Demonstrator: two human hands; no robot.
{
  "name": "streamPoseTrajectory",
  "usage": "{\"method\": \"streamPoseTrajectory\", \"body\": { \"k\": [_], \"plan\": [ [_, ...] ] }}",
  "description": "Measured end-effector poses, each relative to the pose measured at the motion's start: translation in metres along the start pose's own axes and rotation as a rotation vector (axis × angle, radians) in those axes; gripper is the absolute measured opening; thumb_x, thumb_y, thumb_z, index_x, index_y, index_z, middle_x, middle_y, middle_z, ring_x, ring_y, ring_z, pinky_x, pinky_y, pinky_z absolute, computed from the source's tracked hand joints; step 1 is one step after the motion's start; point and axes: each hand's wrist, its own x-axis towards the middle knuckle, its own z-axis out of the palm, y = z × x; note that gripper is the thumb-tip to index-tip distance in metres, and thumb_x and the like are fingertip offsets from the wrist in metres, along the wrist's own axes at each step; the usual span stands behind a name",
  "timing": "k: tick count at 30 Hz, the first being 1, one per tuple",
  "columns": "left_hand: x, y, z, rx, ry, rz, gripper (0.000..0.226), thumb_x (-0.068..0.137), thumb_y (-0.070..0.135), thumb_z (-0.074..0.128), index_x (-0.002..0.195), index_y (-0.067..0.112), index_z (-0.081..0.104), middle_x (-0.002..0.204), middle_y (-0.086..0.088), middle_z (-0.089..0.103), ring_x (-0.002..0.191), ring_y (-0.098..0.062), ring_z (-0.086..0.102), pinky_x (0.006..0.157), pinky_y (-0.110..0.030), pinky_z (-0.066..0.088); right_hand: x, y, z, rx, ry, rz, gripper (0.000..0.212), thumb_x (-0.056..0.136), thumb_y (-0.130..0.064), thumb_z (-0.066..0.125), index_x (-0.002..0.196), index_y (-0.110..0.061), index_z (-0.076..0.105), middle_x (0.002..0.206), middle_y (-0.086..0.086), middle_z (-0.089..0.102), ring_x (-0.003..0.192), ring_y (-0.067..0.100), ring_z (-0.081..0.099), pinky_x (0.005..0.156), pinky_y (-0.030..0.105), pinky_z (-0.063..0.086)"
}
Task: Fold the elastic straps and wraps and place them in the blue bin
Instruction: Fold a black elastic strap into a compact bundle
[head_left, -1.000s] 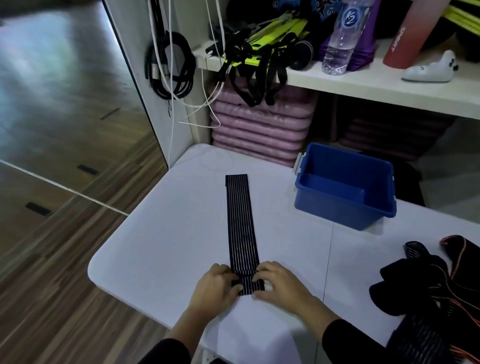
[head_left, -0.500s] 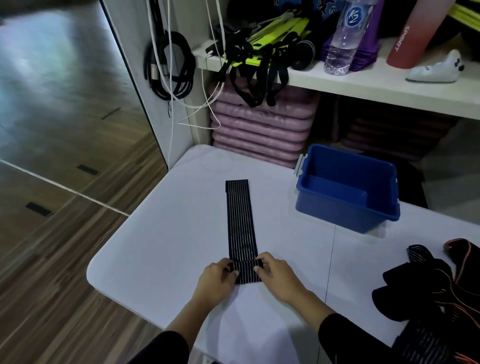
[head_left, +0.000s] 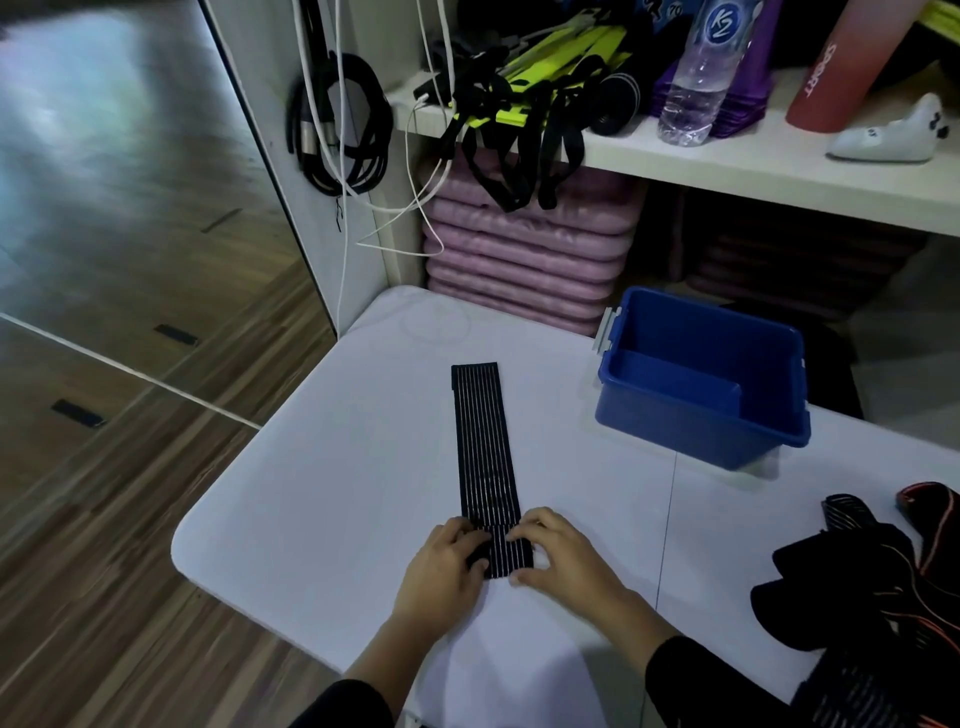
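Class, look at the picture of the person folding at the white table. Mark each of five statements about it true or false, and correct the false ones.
1. The left hand and right hand both grip the near end of the striped strap. True.
2. The blue bin already holds a folded strap. False: nothing shows inside it.
3. The strap's far end hangs over the table edge. False: it lies flat on the tabletop.
4. A pile of dark wraps lies at the table's right side. True.
5. The water bottle stands beside the bin. False: it stands on the shelf above.
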Motion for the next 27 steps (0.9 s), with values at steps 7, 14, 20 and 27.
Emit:
{"method": "streamPoseTrajectory", "body": {
  "k": [7, 14, 20, 27],
  "plan": [
    [0.005, -0.007, -0.004, 0.048, -0.12, 0.024, 0.058, 0.072, 0.03, 0.067, 0.126, 0.018, 0.049, 0.123, 0.005, 0.046, 0.111, -0.012, 0.047, 0.092, -0.024, 0.045, 0.005, -0.002, -0.003, -0.136, -0.031, -0.082, 0.045, 0.072, -0.02, 0.068, 0.115, -0.024, 0.057, 0.116, -0.01, 0.055, 0.109, 0.007, 0.047, 0.093, 0.019, 0.041],
    [0.011, 0.003, -0.013, -0.245, -0.049, -0.236, 0.026, 0.088, 0.028, 0.056, 0.108, 0.013, 0.06, 0.082, 0.001, 0.065, 0.074, -0.014, 0.06, 0.066, -0.02, 0.047, 0.011, -0.013, -0.005, 0.04, -0.01, 0.124, 0.013, 0.091, -0.035, 0.051, 0.095, -0.022, 0.049, 0.076, -0.004, 0.056, 0.07, 0.01, 0.052, 0.068, 0.028, 0.046],
    [0.016, 0.011, -0.005, -0.178, 0.065, -0.36, 0.038, 0.087, 0.025, 0.061, 0.121, 0.014, 0.048, 0.098, -0.001, 0.051, 0.078, -0.014, 0.051, 0.069, -0.021, 0.039, 0.016, -0.016, 0.009, 0.008, 0.145, 0.187, 0.029, 0.092, -0.027, 0.055, 0.118, -0.017, 0.053, 0.096, -0.006, 0.047, 0.084, 0.01, 0.049, 0.076, 0.02, 0.041],
    [0.01, 0.002, -0.007, -0.064, -0.003, -0.101, 0.04, 0.085, 0.028, 0.061, 0.123, 0.016, 0.056, 0.123, 0.002, 0.047, 0.098, -0.014, 0.057, 0.084, -0.021, 0.046, 0.009, -0.006, 0.001, 0.011, 0.003, 0.018, 0.045, 0.078, -0.032, 0.072, 0.12, -0.026, 0.056, 0.117, -0.017, 0.042, 0.105, 0.001, 0.047, 0.095, 0.022, 0.042]
  ]
}}
